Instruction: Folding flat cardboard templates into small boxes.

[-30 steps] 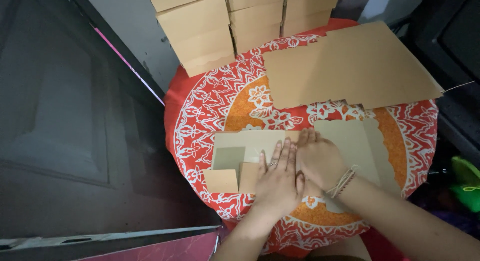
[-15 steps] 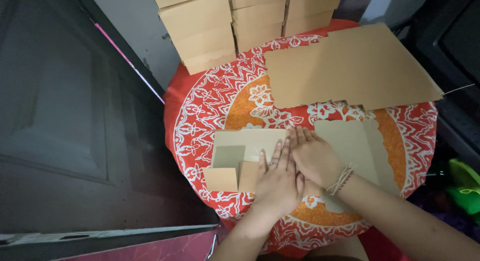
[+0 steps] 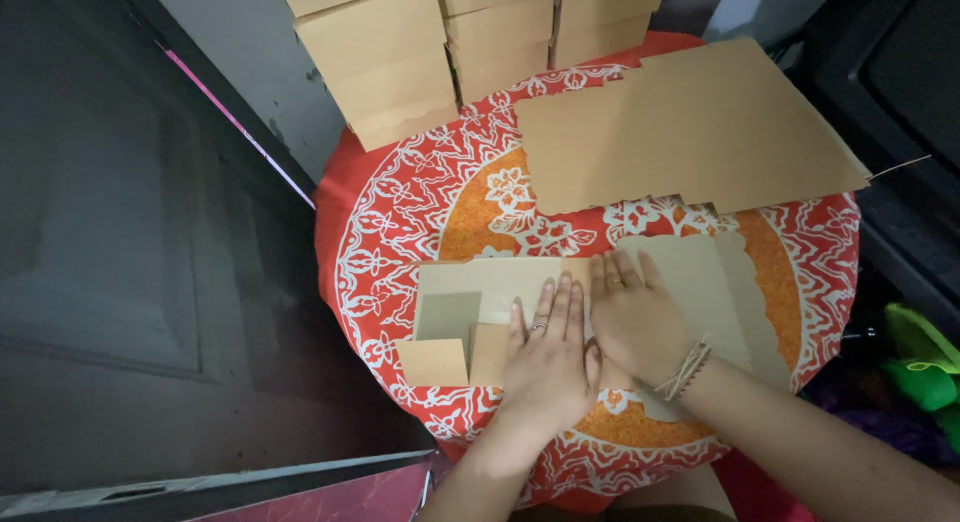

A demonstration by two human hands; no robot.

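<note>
Since a second ago the right hand (image 3: 634, 320) has spread its fingers and slid slightly right; the left hand (image 3: 548, 354) stays put. Both lie flat, palms down, fingers pointing to the table's far edge, pressing the flat cardboard sheet (image 3: 690, 282), whose long axis runs left-right along the round table's (image 3: 400, 212) near edge.
</note>
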